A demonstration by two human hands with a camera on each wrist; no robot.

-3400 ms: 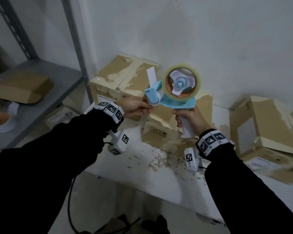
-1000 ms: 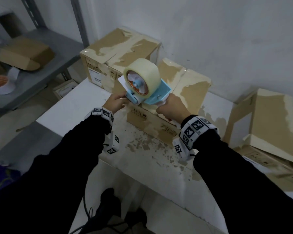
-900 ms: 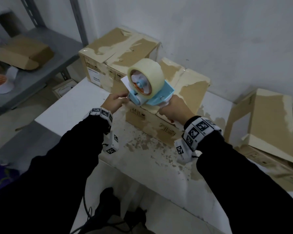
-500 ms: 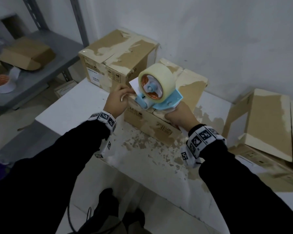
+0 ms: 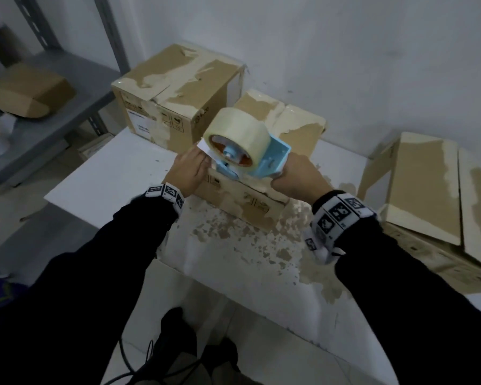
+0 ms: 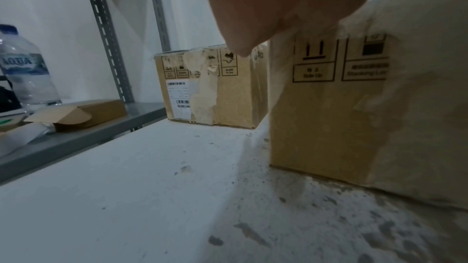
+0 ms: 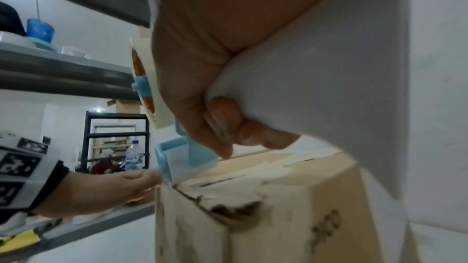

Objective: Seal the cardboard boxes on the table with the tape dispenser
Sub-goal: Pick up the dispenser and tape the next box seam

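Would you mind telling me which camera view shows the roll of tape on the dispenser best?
The head view: the whole tape roll sits on the blue dispenser, unobstructed. The right wrist view shows only an edge-on sliver beside the right hand. The left wrist view shows none.

Bare bench lies open to the left of the middle box, room enough for a hand. Behind it the taller box stands near, the gap between them narrow. The wall closes the back. To the right, a tilted box blocks the way; the strip between looks passable, though partly hidden by the right wrist.
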